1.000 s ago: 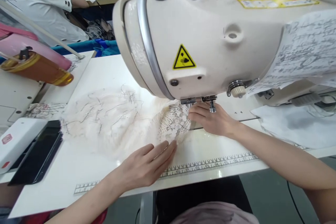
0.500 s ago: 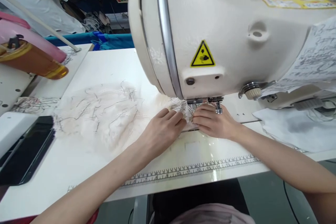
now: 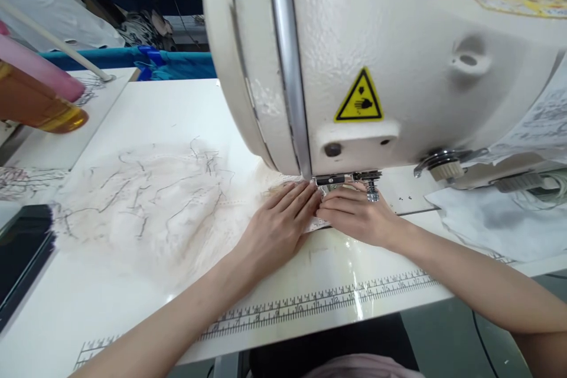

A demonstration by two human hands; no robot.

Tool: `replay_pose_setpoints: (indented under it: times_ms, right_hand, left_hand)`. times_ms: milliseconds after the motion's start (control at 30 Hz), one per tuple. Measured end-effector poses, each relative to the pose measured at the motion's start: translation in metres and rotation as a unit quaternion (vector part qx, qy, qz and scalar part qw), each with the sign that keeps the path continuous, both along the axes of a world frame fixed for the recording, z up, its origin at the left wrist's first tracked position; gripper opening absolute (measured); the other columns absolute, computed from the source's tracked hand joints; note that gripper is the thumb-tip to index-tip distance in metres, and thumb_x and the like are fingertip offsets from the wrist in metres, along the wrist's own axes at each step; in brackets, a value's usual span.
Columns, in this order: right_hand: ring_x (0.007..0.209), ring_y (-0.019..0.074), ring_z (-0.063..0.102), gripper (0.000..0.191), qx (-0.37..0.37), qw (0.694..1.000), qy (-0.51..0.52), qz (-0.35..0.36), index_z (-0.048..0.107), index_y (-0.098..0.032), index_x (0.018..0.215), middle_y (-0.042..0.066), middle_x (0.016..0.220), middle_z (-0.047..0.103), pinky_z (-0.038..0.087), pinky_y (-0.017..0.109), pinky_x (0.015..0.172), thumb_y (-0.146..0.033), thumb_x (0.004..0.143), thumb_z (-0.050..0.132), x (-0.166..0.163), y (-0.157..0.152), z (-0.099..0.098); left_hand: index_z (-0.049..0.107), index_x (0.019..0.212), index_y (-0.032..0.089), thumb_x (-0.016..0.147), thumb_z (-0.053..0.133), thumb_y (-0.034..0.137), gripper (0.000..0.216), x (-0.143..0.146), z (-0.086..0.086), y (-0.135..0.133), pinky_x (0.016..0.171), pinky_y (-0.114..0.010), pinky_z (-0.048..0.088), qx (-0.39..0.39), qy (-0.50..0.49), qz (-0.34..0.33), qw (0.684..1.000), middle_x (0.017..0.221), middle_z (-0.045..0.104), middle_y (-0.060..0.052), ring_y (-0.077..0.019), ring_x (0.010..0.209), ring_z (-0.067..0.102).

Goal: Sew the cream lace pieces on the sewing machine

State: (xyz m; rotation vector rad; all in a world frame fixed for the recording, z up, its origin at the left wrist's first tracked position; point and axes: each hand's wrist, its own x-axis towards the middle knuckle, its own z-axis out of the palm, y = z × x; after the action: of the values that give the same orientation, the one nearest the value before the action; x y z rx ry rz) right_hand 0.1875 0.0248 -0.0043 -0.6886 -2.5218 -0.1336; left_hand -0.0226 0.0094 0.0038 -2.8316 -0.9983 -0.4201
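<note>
Sheer pale-pink lace fabric (image 3: pixel 146 201), with dark loose threads scattered over it, spreads across the table and runs under the head of a white sewing machine (image 3: pixel 345 29). My left hand (image 3: pixel 279 218) lies flat on the fabric just left of the needle area, its fingers stretched out side by side. Close beside it, my right hand (image 3: pixel 358 215) has its fingers bent and pressed together on the fabric's edge by the presser foot. The needle and the stitching spot are mostly hidden behind my fingers and the machine parts.
A printed ruler strip (image 3: pixel 319 304) runs along the table's front edge. White cloth (image 3: pixel 482 224) lies at the right. To the left are a black phone-like object (image 3: pixel 24 254) and an amber bottle (image 3: pixel 39 100). Another person's white-clothed body (image 3: pixel 48 6) is at the back left.
My left hand has gone from curled fingers to lying flat on the fabric. My right hand stays by the presser foot. The view has moved closer to the machine.
</note>
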Motion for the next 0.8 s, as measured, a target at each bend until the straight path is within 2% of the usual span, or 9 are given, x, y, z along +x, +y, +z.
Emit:
replay_pose_setpoints:
  times_ms: [167, 333, 567, 800]
  right_hand:
    - [0.090, 0.0104, 0.062, 0.024, -0.003, 1.000, 0.006, 0.011, 0.063, -0.022, 0.093, -0.005, 0.090, 0.071, 0.045, 0.031, 0.090, -0.003, 0.087, 0.050, -0.003, -0.002, -0.002]
    - [0.090, 0.0110, 0.062, 0.019, -0.005, 1.000, 0.017, 0.008, 0.064, -0.020, 0.092, -0.004, 0.088, 0.072, 0.044, 0.032, 0.091, -0.007, 0.089, 0.051, -0.007, -0.005, -0.004]
    - [0.089, 0.0104, 0.062, 0.021, 0.010, 1.000, 0.017, 0.019, 0.063, -0.020, 0.091, -0.005, 0.088, 0.071, 0.045, 0.030, 0.087, -0.004, 0.089, 0.049, -0.006, -0.001, -0.003]
    - [0.092, 0.0121, 0.062, 0.026, -0.012, 1.000, 0.019, 0.008, 0.062, -0.021, 0.094, -0.003, 0.090, 0.071, 0.044, 0.028, 0.079, 0.000, 0.085, 0.049, -0.001, 0.000, -0.009]
  left_hand:
    - [0.048, 0.133, 0.010, 0.091, 0.044, 0.025, 0.045, -0.007, 0.002, 0.005, 0.106, -0.046, 0.041, -0.004, -0.001, -0.012, 1.000, 0.135, 0.053, -0.014, -0.0264, 0.126, 0.050]
    - [0.048, 0.133, 0.010, 0.090, 0.044, 0.026, 0.046, -0.012, 0.004, 0.008, 0.107, -0.045, 0.039, -0.011, 0.002, -0.018, 1.000, 0.135, 0.053, -0.013, -0.0261, 0.126, 0.050]
    - [0.048, 0.133, 0.009, 0.090, 0.044, 0.027, 0.047, -0.011, 0.005, 0.007, 0.107, -0.047, 0.038, -0.005, 0.025, -0.014, 1.000, 0.136, 0.052, -0.014, -0.0273, 0.125, 0.050]
    - [0.052, 0.128, 0.009, 0.090, 0.046, 0.028, 0.044, -0.004, 0.006, 0.003, 0.108, -0.047, 0.038, -0.006, 0.014, 0.006, 1.000, 0.133, 0.055, -0.014, -0.0282, 0.124, 0.051]
